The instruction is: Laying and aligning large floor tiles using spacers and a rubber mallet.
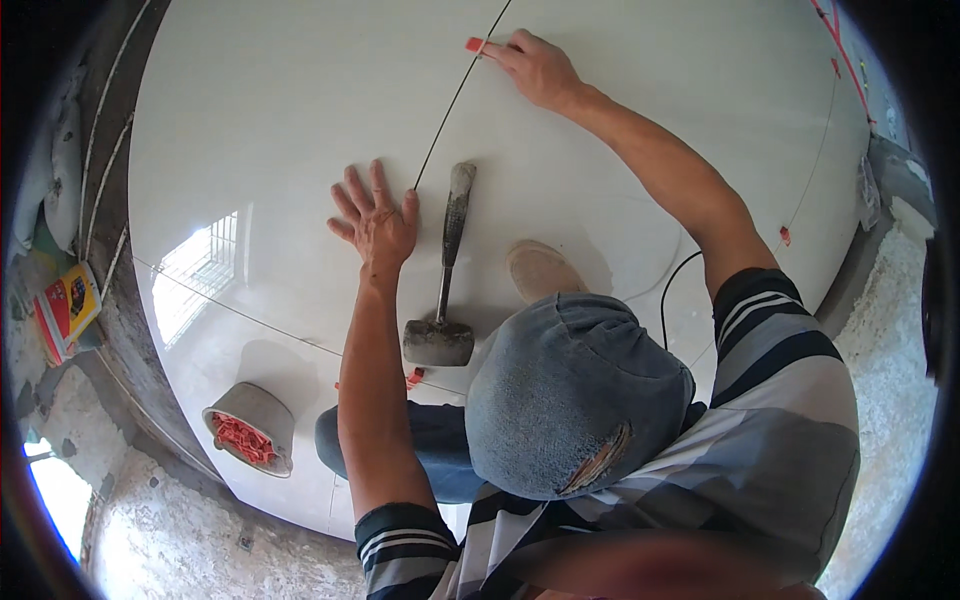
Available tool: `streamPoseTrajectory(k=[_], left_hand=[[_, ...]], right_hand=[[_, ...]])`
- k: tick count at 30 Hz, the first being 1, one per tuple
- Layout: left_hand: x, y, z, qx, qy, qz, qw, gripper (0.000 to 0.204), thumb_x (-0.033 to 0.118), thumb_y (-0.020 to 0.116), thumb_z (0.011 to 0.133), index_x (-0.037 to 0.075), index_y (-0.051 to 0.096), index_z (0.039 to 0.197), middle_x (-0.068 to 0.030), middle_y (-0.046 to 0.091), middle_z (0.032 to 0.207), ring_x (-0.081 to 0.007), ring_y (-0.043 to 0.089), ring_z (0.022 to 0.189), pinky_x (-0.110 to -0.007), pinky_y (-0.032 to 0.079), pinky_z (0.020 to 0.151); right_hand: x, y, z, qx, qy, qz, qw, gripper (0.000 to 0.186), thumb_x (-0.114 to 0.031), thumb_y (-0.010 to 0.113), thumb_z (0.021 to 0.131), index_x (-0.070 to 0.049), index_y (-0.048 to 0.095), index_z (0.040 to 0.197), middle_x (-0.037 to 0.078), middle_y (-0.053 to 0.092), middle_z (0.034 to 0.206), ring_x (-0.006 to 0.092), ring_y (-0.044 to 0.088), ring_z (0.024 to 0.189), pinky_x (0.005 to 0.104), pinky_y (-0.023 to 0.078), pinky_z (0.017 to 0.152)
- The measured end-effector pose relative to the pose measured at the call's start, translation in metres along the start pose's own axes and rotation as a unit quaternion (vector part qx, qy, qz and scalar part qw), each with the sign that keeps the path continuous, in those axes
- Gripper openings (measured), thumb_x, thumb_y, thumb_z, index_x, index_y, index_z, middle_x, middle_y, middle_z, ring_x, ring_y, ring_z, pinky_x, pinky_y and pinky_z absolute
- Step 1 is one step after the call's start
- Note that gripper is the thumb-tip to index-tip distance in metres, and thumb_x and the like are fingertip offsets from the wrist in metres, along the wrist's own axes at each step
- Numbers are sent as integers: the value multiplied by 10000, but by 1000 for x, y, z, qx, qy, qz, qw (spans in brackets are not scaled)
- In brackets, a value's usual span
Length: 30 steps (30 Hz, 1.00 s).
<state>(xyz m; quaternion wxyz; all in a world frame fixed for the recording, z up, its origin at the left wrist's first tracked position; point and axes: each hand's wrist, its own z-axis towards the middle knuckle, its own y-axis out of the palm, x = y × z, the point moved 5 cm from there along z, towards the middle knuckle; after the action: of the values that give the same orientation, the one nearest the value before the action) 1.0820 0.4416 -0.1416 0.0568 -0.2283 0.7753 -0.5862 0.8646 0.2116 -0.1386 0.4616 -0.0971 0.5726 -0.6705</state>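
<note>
My right hand point(540, 70) pinches a small red plastic piece point(474, 46) at the dark joint between two glossy cream tiles point(260, 80), at the top. My left hand point(374, 215) lies spread on the tile, its thumb beside the same joint. A black rubber mallet point(437, 341) with a dirty long handle lies just right of that hand, head toward me. At lower left a bucket point(280, 420) holds several red pieces. Small red pieces point(785, 236) also sit at other joints, some partly hidden by my left arm.
My bent knee and shoe point(540, 265) are on the tiles, near a black cable point(670, 285). The left edge has grey pipes, pale sacks point(62, 170) and a yellow-red package point(65, 310) by a rough wall. A rough pale surface point(880, 340) runs along the right.
</note>
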Motion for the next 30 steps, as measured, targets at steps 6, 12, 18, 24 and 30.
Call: streamPoseTrajectory(k=[6, 12, 18, 24, 30], left_hand=[[-29, -11, -1, 13, 39, 62, 997, 706, 509, 552, 860, 265, 297, 1471, -103, 166, 1558, -377, 108, 1429, -670, 110, 1067], [-35, -22, -9, 66, 63, 32, 995, 815, 544, 653, 741, 247, 352, 1438, -79, 255, 1524, -323, 185, 1418, -653, 130, 1074], [-32, -24, -8, 49, 77, -7, 996, 870, 596, 611, 741, 188, 322, 1453, -99, 239, 1526, -323, 153, 1425, -645, 88, 1087], [-33, -22, -2, 44, 107, -32, 993, 848, 584, 581, 769, 168, 315, 1458, -124, 245, 1521, -328, 149, 1427, -626, 94, 1095], [-28, -19, 3, 64, 132, -47, 988, 796, 576, 568, 780, 172, 365, 1435, -115, 280, 1506, -326, 201, 1409, -632, 137, 1078]], right_hand=[[-11, -7, 24, -118, 154, -9, 981, 259, -301, 518, 936, -48, 489, 985, 137, 564, 883, 361, 603, 786, 446, 496, 645], [-13, -3, 38, -264, 350, -44, 898, 703, -586, 411, 916, 95, 449, 1086, 235, 650, 949, 377, 640, 933, 459, 519, 755], [-23, -3, 57, -282, 456, -101, 838, 695, -590, 387, 920, 69, 468, 1124, 222, 626, 1066, 363, 624, 1013, 442, 515, 815], [-36, 9, 70, -381, 356, -190, 831, 416, -335, 326, 976, -64, 554, 1192, 202, 538, 1217, 348, 583, 1083, 475, 507, 852], [-13, 20, 54, -347, 368, -226, 833, 359, -245, 380, 942, -66, 583, 1177, 189, 530, 1238, 349, 576, 1097, 456, 508, 858]])
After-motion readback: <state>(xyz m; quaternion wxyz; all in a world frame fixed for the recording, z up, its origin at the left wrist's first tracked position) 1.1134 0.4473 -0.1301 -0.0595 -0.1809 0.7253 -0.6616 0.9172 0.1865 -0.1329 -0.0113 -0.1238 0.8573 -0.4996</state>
